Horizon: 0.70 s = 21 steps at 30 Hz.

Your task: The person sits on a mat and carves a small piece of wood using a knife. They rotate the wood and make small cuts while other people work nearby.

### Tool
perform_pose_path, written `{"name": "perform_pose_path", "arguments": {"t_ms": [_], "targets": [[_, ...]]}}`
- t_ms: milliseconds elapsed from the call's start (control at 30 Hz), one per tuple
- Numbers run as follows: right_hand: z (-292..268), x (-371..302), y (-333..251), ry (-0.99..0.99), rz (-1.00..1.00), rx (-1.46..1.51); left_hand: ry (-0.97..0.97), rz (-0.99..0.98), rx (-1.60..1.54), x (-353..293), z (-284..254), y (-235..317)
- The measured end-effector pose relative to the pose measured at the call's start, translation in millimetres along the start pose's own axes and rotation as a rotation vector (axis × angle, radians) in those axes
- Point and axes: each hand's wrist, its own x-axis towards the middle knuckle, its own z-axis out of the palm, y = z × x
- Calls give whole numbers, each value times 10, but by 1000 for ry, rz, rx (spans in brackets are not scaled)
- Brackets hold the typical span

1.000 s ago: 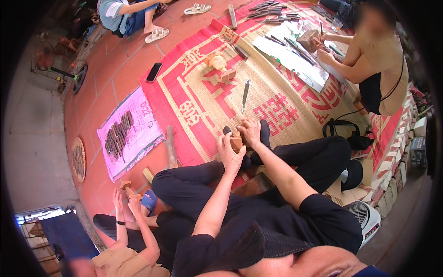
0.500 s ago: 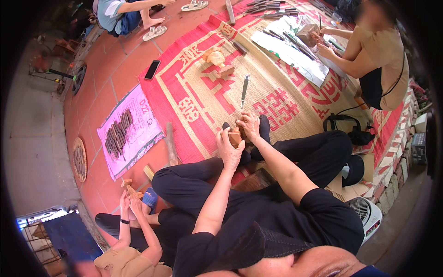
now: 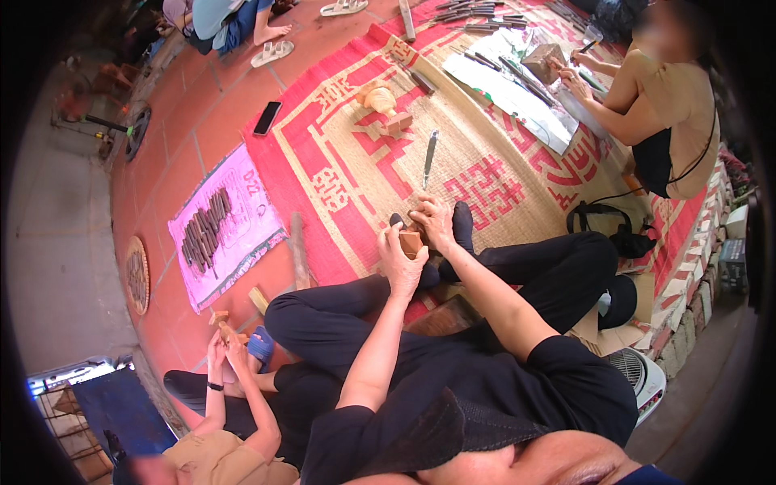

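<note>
Between my crossed legs I hold a brown wooden piece with a flat squared end (image 3: 411,243). My left hand (image 3: 401,263) is closed round that near end, thumb on one side and fingers on the other. Against its far part my right hand (image 3: 435,222) is curled, fingers bent and pressed on the wood; the far part is mostly hidden under them. Beyond my hands a knife with a dark handle (image 3: 430,153) lies on the red and straw-coloured mat (image 3: 356,234). Farther off, a carved pale wooden figure on a block (image 3: 378,99) rests on the mat.
Carving tools lie on a pink cloth (image 3: 242,234) at left, near a phone (image 3: 267,119) and a wooden mallet (image 3: 299,250). At lower left a person holds a carved piece (image 3: 222,323). At far right another person works a wood block (image 3: 543,63) beside more tools. A fan (image 3: 638,380) stands right.
My right hand has shifted slightly left along the wooden piece, while my left keeps its hold. The person at far right has moved the hand with the tool.
</note>
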Motion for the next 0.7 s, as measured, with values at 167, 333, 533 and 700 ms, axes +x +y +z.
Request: {"name": "perform_pose_path", "arguments": {"t_ms": [167,333,533,700], "targets": [[14,-95,-79,-60,-121,-190,18,12,19,-3,9,-33],[22,65,111,-9,34,-192,4,-5,15,5,-6,8],[20,-203,-192,-50,-22,8,10,-18,42,-32,-17,-43],[20,-92,-57,-37,-82,-274,24,-7,-31,-41,-32,-105]]}}
